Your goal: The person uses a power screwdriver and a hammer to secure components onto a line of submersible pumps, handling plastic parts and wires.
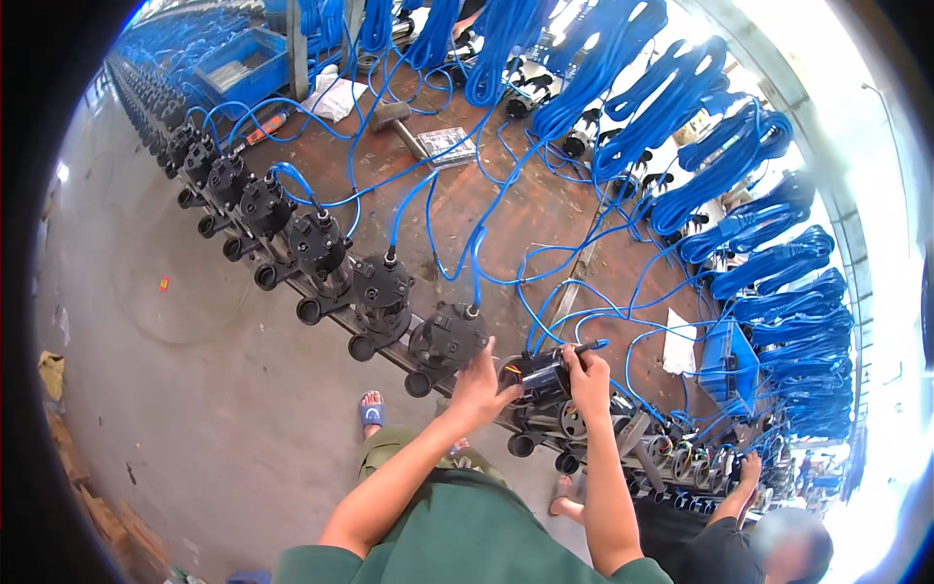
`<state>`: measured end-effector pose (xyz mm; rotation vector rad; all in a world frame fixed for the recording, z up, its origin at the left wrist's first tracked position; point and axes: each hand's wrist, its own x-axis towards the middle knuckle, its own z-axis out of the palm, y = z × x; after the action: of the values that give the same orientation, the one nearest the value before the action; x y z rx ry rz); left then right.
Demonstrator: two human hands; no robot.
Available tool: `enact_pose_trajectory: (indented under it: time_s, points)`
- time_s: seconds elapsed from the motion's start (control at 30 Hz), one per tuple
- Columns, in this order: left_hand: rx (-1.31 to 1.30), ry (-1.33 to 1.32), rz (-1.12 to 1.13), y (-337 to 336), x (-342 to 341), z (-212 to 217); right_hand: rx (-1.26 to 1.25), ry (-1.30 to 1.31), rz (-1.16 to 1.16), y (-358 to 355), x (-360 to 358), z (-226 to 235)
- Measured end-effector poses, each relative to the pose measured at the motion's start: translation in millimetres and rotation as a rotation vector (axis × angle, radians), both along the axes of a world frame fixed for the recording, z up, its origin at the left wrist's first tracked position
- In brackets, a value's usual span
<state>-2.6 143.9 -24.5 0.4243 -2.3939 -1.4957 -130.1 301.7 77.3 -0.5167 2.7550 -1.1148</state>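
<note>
Near the row's middle lies a black cylindrical motor unit (545,378), its left end uncapped with coloured wires showing. My right hand (590,384) is closed on its right side, the fingers beside a dark rod-shaped part (590,346) with a blue end. My left hand (477,391) is at the uncapped end, thumb pointing toward the wires and fingers spread apart from it. Those fingers are next to a capped black unit (451,336) with a blue cable leaving its top. Some of my left fingers are hidden.
Capped black units (317,243) line the brown table's (467,219) edge to the left. Loose blue cables cross it; coiled blue cables (725,165) hang beyond. A hammer (397,122) and blue bins (243,68) sit farther back. At right, a co-worker's hand (749,470) reaches toward uncapped units.
</note>
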Motion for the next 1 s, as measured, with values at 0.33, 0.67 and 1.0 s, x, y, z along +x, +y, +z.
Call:
enact_pose_trajectory:
  time_s: [0.33, 0.67, 1.0]
  points:
    - [0.445, 0.102, -0.167, -14, 23, -17, 0.041, 0.192, 0.068, -43, 33, 11]
    - [0.848, 0.056, -0.170, -16, 6, 26, 0.172, 0.600, -0.043, -52, 66, -2]
    - [0.706, -0.037, -0.170, -9, -23, 39, -0.135, -0.033, -0.035, 49, 58, 54]
